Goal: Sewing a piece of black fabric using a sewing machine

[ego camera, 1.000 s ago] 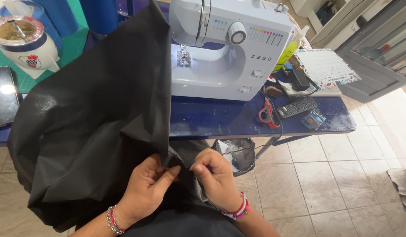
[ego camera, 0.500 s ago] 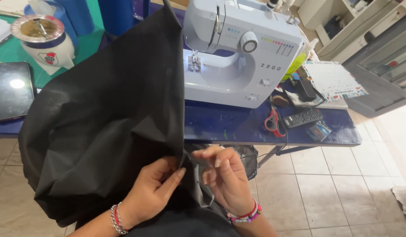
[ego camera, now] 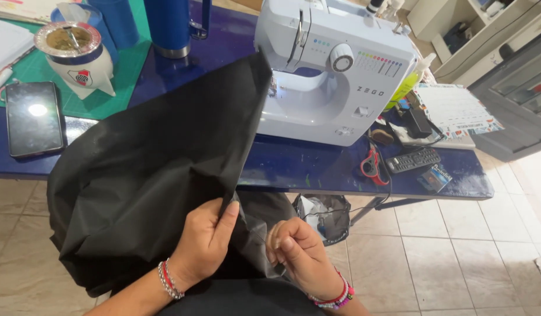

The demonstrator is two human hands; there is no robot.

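Even, bright daylight is filling the scene. Glare is showing on the phone screen (ego camera: 34, 117) and the glossy blue table (ego camera: 317, 167). The black fabric (ego camera: 153, 175) is losing fold detail. Wide-angle distortion is bending the edges; focus is staying sharp.

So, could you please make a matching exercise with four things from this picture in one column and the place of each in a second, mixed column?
Things:
1. black fabric
2. sewing machine
3. phone
4. scissors with red handles

Places:
A. lying flat near the left end of the blue table
B. held at its edge by the left hand
C. on the table beside a black remote control
D. standing upright at the middle of the table

Pairs: 1-B, 2-D, 3-A, 4-C
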